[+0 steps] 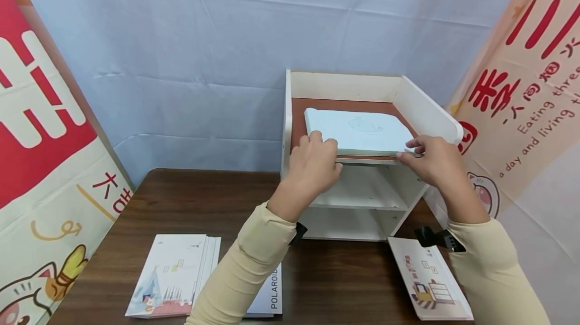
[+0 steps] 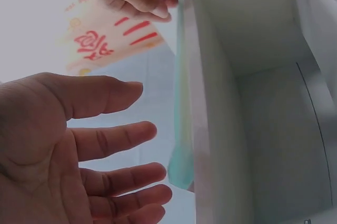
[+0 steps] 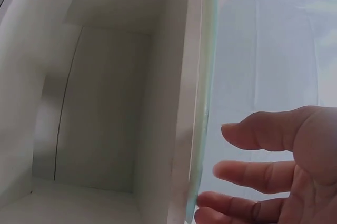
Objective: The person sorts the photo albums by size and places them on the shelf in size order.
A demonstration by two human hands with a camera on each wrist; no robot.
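A pale blue notebook or pad (image 1: 353, 133) with a faint line drawing on its cover lies flat on the brown top board of a white desk shelf (image 1: 430, 108). At its left front corner is my left hand (image 1: 313, 161), its fingers loosely extended in the left wrist view and gripping nothing. My right hand (image 1: 432, 159) is at the right front corner. In the right wrist view its lower fingertips (image 3: 208, 200) appear to touch the pad's edge (image 3: 206, 92), while thumb and forefinger stand apart from it.
Below the top board, the shelf has two compartments (image 1: 358, 189). On the brown table (image 1: 204, 194), a stack of illustrated notebooks (image 1: 174, 269) lies at left, beside a white item marked POLAROID (image 1: 267, 295). Another illustrated notebook (image 1: 421, 274) lies at right. Cloth hangs behind and at both sides.
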